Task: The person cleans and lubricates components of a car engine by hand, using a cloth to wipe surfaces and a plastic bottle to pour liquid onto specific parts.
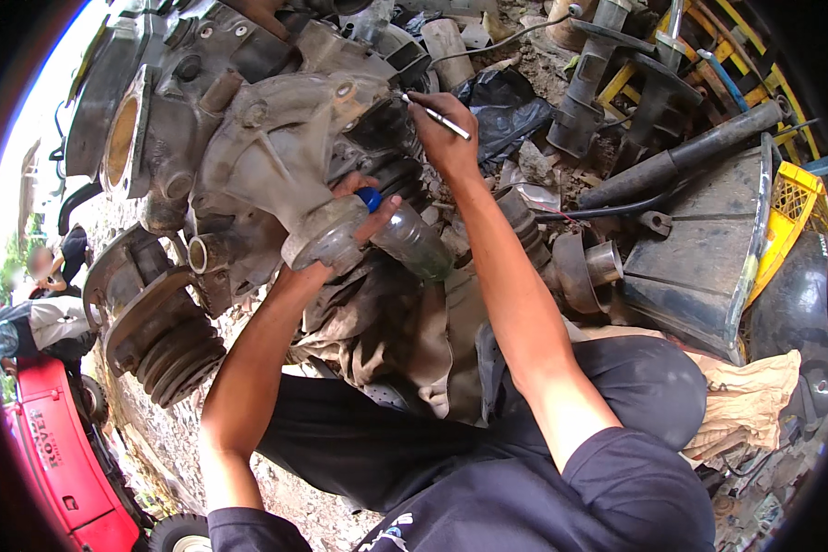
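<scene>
A large grey, dusty cast-metal housing (271,147) with ribs and bolt holes takes up the upper left. My left hand (377,219) reaches behind the round flange (327,235) at its lower end, which hides the palm. The fingers show on both sides of a blue cap, closed round the neck of a clear plastic bottle (414,241) that tilts down to the right. In my right hand (446,138) is a slim white pen (449,123), pinched between the fingers. Its tip is close to the dark metal beside the housing's upper right edge.
Ribbed metal parts (161,313) stand at the left. To the right are a black shock absorber (681,156), a dark curved panel (690,248), a yellow plastic crate (791,221) and rubble. Beyond, at the far left, are a red vehicle part (69,451) and another person (46,276).
</scene>
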The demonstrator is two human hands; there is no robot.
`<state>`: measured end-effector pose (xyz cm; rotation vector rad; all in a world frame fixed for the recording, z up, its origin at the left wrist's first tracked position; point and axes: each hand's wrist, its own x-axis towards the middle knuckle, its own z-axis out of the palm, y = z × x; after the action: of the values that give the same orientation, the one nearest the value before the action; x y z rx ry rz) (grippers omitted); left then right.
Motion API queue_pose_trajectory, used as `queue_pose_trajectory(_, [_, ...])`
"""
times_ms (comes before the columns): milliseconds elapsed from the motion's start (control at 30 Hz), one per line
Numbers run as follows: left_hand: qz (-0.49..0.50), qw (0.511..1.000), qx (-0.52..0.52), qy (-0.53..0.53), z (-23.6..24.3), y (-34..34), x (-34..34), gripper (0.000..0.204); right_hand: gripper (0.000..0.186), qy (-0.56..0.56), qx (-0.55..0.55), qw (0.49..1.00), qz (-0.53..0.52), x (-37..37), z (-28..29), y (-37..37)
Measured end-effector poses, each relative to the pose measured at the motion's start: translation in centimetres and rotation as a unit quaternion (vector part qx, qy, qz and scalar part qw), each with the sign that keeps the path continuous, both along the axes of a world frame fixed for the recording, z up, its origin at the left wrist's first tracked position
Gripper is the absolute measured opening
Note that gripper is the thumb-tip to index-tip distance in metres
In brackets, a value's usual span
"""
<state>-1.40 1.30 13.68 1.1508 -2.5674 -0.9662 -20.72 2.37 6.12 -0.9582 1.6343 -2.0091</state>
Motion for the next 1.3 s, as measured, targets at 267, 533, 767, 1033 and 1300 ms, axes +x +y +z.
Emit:
queue_pose_trajectory(267, [-0.039,0.992,-0.119,0.022,-2.0,-0.9,-0.1,0.045,0.018,-0.129,0.043,0.989,0.052,0.1,-4.9,-0.3])
queue_pose_trajectory(533, [0.001,0.997,-0.074,0.002,-0.6,0.2,0.0,0.044,0.016,-0.106,0.039,0.987,0.113,0.4,-3.5,-1.3])
queue_pose_trajectory(767, [-0.022,0.995,-0.081,0.054,-2.1,-0.4,0.1,0.039,0.018,-0.107,0.053,0.981,0.152,-0.2,-2.5,-0.9])
queue_pose_trajectory(1033, [-0.016,0.994,-0.104,0.037,-1.6,-0.5,-0.2,0.036,0.018,-0.143,0.044,0.981,0.123,-0.8,-3.7,-0.9])
queue_pose_trajectory(1300, [-0.042,0.986,-0.140,0.083,-3.1,-1.1,0.2,0.032,0.019,-0.098,0.052,0.978,0.176,0.1,-1.9,-0.5])
